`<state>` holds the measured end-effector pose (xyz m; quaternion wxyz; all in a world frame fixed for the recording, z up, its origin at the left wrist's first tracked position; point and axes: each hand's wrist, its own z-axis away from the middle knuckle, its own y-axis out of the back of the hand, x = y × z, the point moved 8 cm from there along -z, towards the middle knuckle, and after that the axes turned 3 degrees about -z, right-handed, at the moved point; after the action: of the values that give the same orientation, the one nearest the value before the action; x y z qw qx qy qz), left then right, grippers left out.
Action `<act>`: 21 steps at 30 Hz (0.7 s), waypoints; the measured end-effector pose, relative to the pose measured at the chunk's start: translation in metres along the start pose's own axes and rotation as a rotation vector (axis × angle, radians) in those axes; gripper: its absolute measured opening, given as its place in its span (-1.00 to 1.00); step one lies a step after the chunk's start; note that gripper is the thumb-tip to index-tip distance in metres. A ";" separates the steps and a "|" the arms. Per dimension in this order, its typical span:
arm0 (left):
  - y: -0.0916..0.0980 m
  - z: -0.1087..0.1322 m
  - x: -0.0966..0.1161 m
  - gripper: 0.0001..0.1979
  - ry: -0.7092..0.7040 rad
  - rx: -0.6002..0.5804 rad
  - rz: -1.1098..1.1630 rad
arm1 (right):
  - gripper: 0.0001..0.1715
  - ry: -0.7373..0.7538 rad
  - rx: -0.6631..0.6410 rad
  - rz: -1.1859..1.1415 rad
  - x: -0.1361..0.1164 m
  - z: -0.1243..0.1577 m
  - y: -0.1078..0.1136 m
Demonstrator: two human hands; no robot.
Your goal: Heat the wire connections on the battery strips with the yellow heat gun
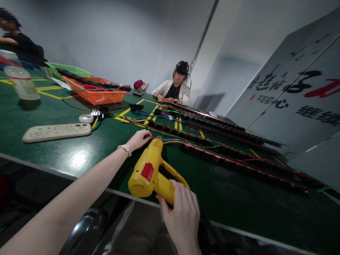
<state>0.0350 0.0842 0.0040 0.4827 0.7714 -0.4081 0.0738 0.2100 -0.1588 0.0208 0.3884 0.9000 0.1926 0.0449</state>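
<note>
A yellow heat gun (146,170) with a red label is gripped at its handle by my right hand (183,209). Its nozzle points away from me, toward a bundle of coloured wires (170,140). My left hand (139,139), with a bracelet at the wrist, pinches the near end of that bundle just left of the nozzle. The wires run rightward to a long black strip with copper edges (225,159). The exact tip in my left fingers is hidden.
More long strips (186,134) lie farther back. Left are a phone (57,132), a white oval case (86,118), an orange basket (95,95), a green basket (70,69) and a bottle (22,83). A co-worker (176,85) sits across the green table (106,159); another person is far left.
</note>
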 end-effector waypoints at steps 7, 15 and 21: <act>-0.002 0.001 -0.009 -0.82 0.005 -0.020 0.025 | -0.49 0.003 -0.019 -0.076 -0.009 -0.004 -0.006; -0.001 0.002 -0.005 -0.78 0.009 -0.016 -0.025 | -0.53 0.004 -0.073 -0.107 0.009 -0.004 -0.001; -0.002 0.002 -0.005 -0.80 0.000 -0.017 -0.032 | -0.51 0.001 -0.036 -0.030 0.032 0.003 0.007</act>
<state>0.0327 0.0860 -0.0011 0.4905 0.7735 -0.3963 0.0627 0.2427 -0.1525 0.0215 0.4051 0.8899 0.2054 0.0431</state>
